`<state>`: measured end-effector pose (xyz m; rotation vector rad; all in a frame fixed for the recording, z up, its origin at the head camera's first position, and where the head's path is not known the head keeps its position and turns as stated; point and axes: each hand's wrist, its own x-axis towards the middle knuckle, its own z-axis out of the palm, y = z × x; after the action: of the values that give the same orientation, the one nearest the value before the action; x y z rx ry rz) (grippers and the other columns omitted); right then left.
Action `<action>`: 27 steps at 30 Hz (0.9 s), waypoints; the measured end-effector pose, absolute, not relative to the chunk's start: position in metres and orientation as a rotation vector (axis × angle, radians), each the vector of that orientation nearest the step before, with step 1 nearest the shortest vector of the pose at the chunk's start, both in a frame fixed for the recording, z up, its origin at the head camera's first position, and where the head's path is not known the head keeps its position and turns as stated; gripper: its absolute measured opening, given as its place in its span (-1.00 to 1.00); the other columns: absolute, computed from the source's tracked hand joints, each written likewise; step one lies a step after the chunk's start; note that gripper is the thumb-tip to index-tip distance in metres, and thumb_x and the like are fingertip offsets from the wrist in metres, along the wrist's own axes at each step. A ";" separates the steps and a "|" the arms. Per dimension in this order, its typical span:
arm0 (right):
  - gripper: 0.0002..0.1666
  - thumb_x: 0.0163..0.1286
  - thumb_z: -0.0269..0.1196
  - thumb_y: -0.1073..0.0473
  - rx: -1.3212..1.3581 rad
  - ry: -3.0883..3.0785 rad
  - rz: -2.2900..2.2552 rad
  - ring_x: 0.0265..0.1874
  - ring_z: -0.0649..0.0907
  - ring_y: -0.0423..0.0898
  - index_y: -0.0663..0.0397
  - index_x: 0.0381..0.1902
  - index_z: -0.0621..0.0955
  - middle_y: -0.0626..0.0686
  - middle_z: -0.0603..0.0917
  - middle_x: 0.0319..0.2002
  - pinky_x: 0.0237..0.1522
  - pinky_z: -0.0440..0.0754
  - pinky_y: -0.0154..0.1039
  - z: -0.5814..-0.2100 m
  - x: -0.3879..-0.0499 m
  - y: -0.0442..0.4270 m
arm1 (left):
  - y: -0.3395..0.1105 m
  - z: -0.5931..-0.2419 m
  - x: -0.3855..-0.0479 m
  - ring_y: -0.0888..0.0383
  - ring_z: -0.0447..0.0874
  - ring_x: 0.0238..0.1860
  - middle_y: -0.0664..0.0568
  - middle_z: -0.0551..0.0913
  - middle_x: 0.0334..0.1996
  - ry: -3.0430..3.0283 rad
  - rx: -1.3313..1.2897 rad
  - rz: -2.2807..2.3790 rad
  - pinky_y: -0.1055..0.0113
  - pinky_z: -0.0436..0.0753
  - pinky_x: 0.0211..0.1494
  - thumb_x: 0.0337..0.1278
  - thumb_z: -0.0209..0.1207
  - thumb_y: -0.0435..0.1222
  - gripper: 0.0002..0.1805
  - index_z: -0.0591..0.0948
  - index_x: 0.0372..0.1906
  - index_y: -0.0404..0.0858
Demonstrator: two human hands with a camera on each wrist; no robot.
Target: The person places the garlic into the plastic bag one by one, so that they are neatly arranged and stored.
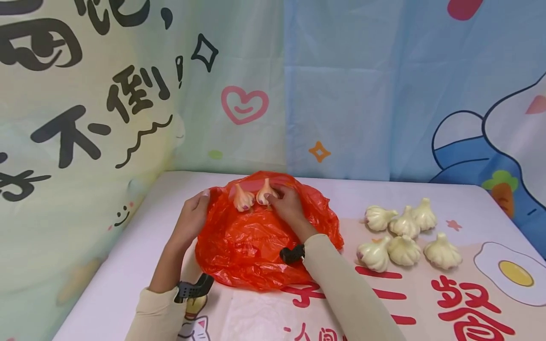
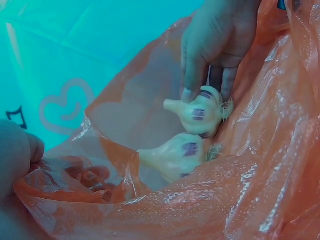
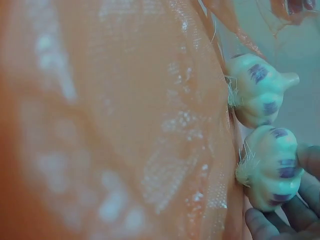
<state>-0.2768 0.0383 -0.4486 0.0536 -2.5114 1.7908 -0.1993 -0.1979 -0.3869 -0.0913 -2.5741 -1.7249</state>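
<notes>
Currently, the right hand (image 1: 289,204) is pinching a garlic bulb (image 1: 263,195) between thumb and fingers in the mouth of a red plastic bag (image 1: 251,241), while the left hand (image 1: 194,215) is gripping the bag's edge, fingers wrapping behind the plastic. A second bulb (image 1: 244,200) is lying between the hands, just beside the pinched one. Six more bulbs (image 1: 404,226) are sitting in two loose rows to the right of the right hand, outside the bag, on the tabletop (image 1: 128,270). The work is seemingly standing partway: if bulbs are coming out, six are done and the visible pair is remaining; if going in, six are waiting (whether others are hiding in the folds, I cannot tell).
</notes>
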 end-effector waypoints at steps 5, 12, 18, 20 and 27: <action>-0.44 0.34 0.30 0.26 0.159 -2.542 1.792 0.09 0.58 0.06 0.14 0.29 0.51 0.11 0.59 0.15 0.09 0.57 -0.07 -0.450 -0.277 0.035 | -0.197 -0.386 -0.199 -0.10 0.56 0.02 -0.18 0.58 0.07 -2.569 -0.098 -1.706 0.00 0.55 0.15 0.51 -0.27 0.07 -0.38 0.49 0.25 -0.30; -0.40 0.34 0.30 0.26 0.165 -2.552 1.821 0.14 0.55 0.08 0.12 0.33 0.47 0.11 0.55 0.20 0.11 0.55 -0.04 -0.451 -0.274 0.033 | -0.198 -0.387 -0.198 -0.11 0.54 0.09 -0.17 0.55 0.14 -2.589 -0.076 -1.712 -0.01 0.52 0.18 0.51 -0.27 0.09 -0.37 0.45 0.30 -0.29; -0.41 0.33 0.32 0.21 0.187 -2.539 1.808 0.10 0.57 0.06 0.13 0.31 0.49 0.11 0.58 0.17 0.11 0.56 -0.08 -0.453 -0.275 0.035 | -0.198 -0.387 -0.198 -0.10 0.53 0.09 -0.17 0.55 0.14 -2.581 -0.063 -1.724 0.00 0.51 0.19 0.51 -0.27 0.09 -0.36 0.45 0.30 -0.30; -0.41 0.32 0.33 0.19 0.186 -2.537 1.812 0.06 0.58 0.05 0.13 0.30 0.50 0.11 0.59 0.14 0.09 0.58 -0.08 -0.452 -0.274 0.035 | -0.198 -0.387 -0.198 -0.10 0.53 0.09 -0.17 0.55 0.15 -2.584 -0.055 -1.725 0.00 0.52 0.18 0.50 -0.27 0.10 -0.36 0.45 0.30 -0.29; -0.39 0.33 0.33 0.15 0.168 -2.533 1.764 0.07 0.59 0.05 0.15 0.30 0.49 0.14 0.58 0.17 0.04 0.60 -0.09 -0.444 -0.271 0.035 | -0.199 -0.386 -0.199 -0.11 0.54 0.08 -0.18 0.56 0.13 -2.580 -0.070 -1.699 -0.01 0.52 0.18 0.50 -0.27 0.10 -0.36 0.46 0.29 -0.29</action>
<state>-0.2712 0.0354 -0.4438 0.1683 -2.5326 1.7642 -0.1989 -0.1989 -0.3860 -0.0702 -2.5803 -1.6993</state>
